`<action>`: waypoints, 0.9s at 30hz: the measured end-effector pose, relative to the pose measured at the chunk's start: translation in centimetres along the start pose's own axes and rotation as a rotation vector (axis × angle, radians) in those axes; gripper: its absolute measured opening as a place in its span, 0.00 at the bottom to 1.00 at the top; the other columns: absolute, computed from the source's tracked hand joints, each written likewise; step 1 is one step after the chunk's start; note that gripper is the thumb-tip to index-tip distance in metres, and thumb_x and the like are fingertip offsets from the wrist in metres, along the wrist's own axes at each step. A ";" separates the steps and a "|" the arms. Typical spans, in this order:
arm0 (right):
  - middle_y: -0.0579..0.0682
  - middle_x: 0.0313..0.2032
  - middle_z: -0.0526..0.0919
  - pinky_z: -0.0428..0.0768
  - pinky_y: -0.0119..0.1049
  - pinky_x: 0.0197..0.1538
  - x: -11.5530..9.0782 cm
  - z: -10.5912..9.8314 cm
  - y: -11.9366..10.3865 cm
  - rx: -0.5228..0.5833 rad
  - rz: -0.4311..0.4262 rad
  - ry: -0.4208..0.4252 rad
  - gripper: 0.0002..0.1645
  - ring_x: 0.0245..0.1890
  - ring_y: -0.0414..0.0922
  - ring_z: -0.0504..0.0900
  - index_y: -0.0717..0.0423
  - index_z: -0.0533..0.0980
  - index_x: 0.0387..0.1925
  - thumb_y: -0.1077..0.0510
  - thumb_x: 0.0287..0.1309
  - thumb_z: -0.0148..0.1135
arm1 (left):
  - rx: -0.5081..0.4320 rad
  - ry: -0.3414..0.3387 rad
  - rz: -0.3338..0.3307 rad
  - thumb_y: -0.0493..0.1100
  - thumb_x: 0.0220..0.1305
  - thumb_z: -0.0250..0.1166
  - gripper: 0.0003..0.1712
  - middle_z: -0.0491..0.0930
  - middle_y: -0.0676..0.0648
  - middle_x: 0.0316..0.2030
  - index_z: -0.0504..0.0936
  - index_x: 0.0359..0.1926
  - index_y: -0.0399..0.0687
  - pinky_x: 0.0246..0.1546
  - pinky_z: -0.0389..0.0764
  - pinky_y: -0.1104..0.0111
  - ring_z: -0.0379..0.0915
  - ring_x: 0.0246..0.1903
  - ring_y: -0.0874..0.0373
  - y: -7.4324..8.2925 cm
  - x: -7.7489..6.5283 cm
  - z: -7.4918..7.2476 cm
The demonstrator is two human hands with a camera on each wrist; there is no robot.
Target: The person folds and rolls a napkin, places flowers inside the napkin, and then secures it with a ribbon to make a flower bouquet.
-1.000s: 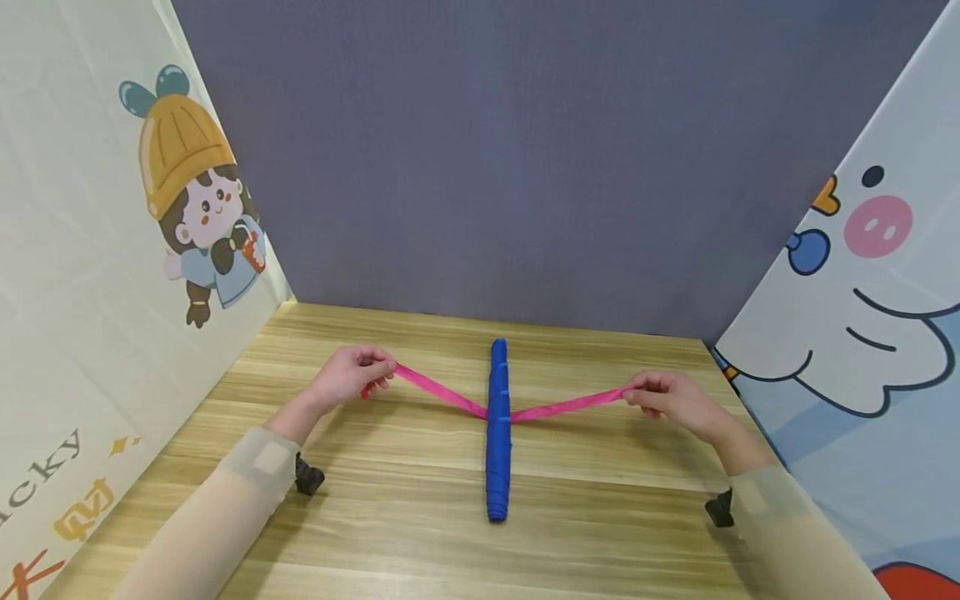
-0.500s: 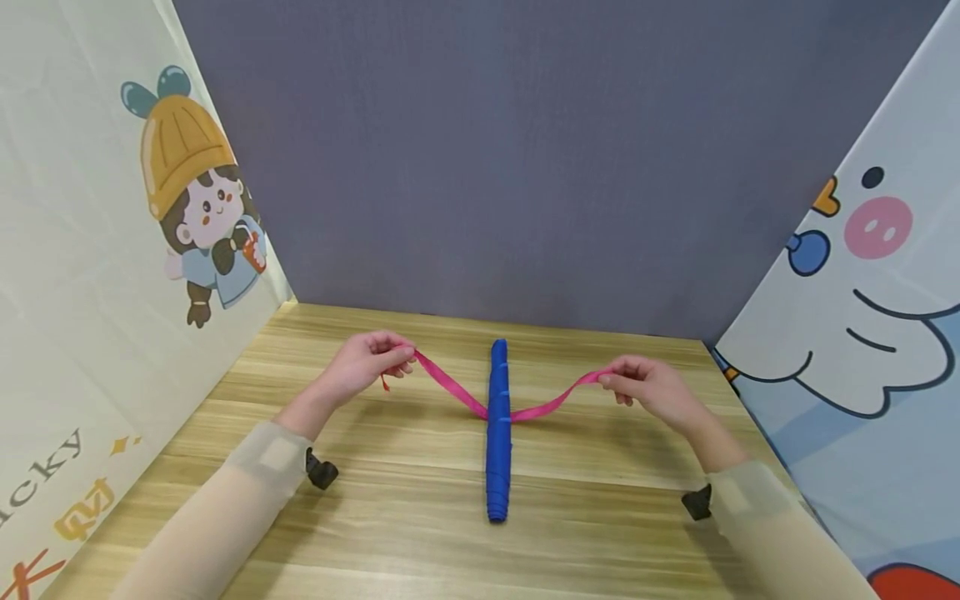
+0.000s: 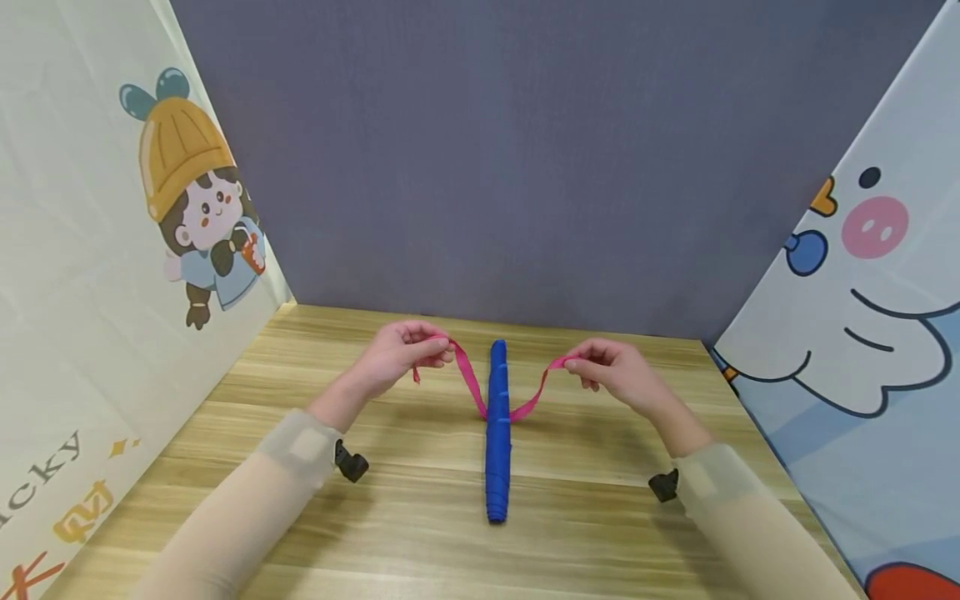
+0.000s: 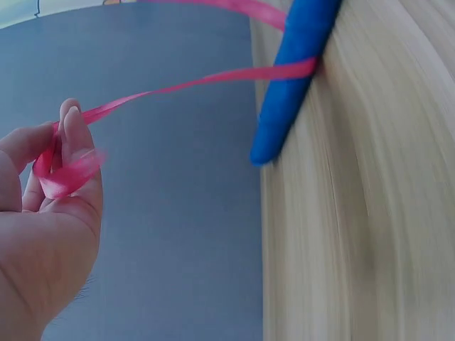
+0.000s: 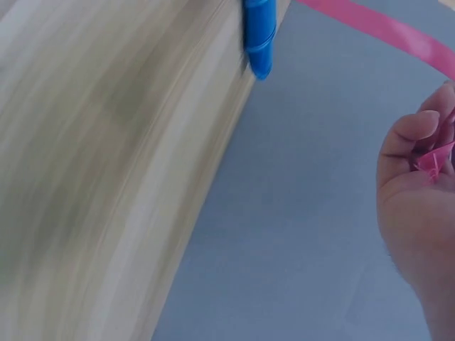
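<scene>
A tightly rolled blue cloth (image 3: 498, 450) lies lengthwise on the wooden table, pointing away from me. From beneath its middle a pink ribbon (image 3: 469, 377) comes out on both sides and rises to my hands. My left hand (image 3: 405, 354) pinches one length of it between thumb and fingers, up and left of the roll; a short tail curls over the palm in the left wrist view. To the right, my right hand (image 3: 611, 371) pinches the other length, its loose end (image 5: 434, 162) showing against the palm. Both lengths sag in slack curves. The ribbon under the roll is hidden.
The wooden table (image 3: 585, 533) ends at a grey-blue upright panel (image 3: 495, 167) at the back. White printed sheets with cartoon figures flank it, one left (image 3: 67, 250) and one right (image 3: 892, 350). A black camera mount sits at each wrist.
Both hands have moved inward and upward, closer to the blue roll, still pinching the ribbon. The ribbon, nearly straight a second ago, now hangs slack on both sides. The roll has stayed put.
</scene>
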State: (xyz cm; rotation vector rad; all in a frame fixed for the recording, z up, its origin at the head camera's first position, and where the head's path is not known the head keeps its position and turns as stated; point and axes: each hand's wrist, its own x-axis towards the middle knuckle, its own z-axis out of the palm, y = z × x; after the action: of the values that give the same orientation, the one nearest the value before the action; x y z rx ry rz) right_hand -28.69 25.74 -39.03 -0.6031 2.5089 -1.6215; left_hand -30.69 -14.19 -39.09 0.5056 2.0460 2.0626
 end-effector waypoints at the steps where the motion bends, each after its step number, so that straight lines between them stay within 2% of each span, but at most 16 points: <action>1: 0.46 0.31 0.85 0.79 0.35 0.32 0.2 0.3 -0.2 0.002 -0.010 -0.004 0.13 0.28 0.42 0.80 0.59 0.86 0.50 0.53 0.76 0.70 | -0.020 -0.011 0.001 0.31 0.77 0.66 0.15 0.93 0.44 0.43 0.82 0.59 0.24 0.50 0.92 0.63 0.92 0.42 0.58 0.1 0.2 0.4; 6: 0.50 0.30 0.84 0.79 0.34 0.32 1.0 1.7 -1.4 0.009 -0.045 -0.032 0.11 0.28 0.42 0.80 0.57 0.87 0.50 0.55 0.75 0.71 | -0.095 -0.071 0.011 0.30 0.78 0.65 0.16 0.93 0.42 0.47 0.82 0.60 0.23 0.54 0.91 0.60 0.93 0.45 0.55 0.2 1.1 2.1; 10: 0.50 0.32 0.85 0.80 0.34 0.33 1.6 2.8 -2.2 -0.004 -0.082 -0.061 0.09 0.29 0.43 0.80 0.56 0.87 0.49 0.56 0.75 0.71 | -0.101 -0.114 0.018 0.30 0.78 0.66 0.17 0.93 0.42 0.48 0.82 0.62 0.24 0.59 0.88 0.54 0.93 0.48 0.55 0.1 1.6 3.4; 13: 0.48 0.33 0.87 0.81 0.35 0.33 2.1 3.6 -2.7 -0.024 -0.110 -0.078 0.08 0.29 0.46 0.80 0.55 0.88 0.49 0.56 0.75 0.71 | -0.029 -0.131 0.010 0.33 0.77 0.69 0.19 0.93 0.42 0.51 0.84 0.64 0.30 0.55 0.90 0.61 0.92 0.49 0.57 0.1 1.9 4.2; 17: 0.48 0.34 0.86 0.78 0.34 0.32 2.7 4.6 -3.3 -0.046 -0.129 -0.086 0.07 0.29 0.46 0.77 0.53 0.89 0.48 0.56 0.75 0.72 | 0.058 -0.167 -0.002 0.34 0.73 0.72 0.23 0.92 0.42 0.55 0.84 0.66 0.36 0.50 0.88 0.69 0.90 0.52 0.58 0.0 2.1 5.0; 21: 0.50 0.38 0.89 0.80 0.32 0.37 3.2 5.5 -3.7 -0.055 -0.151 -0.080 0.06 0.33 0.42 0.80 0.51 0.89 0.48 0.57 0.74 0.73 | 0.074 -0.209 -0.001 0.31 0.71 0.73 0.26 0.90 0.39 0.58 0.83 0.68 0.36 0.57 0.88 0.65 0.89 0.52 0.58 -0.4 2.1 5.8; 24: 0.52 0.43 0.90 0.83 0.32 0.41 3.4 6.0 -3.7 -0.060 -0.177 -0.062 0.05 0.38 0.43 0.83 0.52 0.90 0.47 0.58 0.73 0.73 | 0.092 -0.211 0.000 0.33 0.70 0.74 0.26 0.91 0.40 0.56 0.84 0.67 0.37 0.54 0.88 0.66 0.88 0.51 0.58 -0.5 2.1 6.3; 27: 0.52 0.43 0.88 0.81 0.31 0.40 3.6 6.3 -3.7 -0.074 -0.190 -0.029 0.05 0.38 0.44 0.82 0.52 0.90 0.47 0.59 0.72 0.74 | 0.111 -0.195 0.002 0.36 0.70 0.76 0.25 0.91 0.42 0.54 0.85 0.65 0.38 0.52 0.88 0.67 0.88 0.50 0.58 -0.6 2.1 6.7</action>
State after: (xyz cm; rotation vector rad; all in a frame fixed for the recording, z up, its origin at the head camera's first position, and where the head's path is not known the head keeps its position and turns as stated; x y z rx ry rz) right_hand -29.10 17.66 -37.96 -0.8917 2.5690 -1.5685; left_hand -30.21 -7.17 -39.52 0.6981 2.0520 1.8269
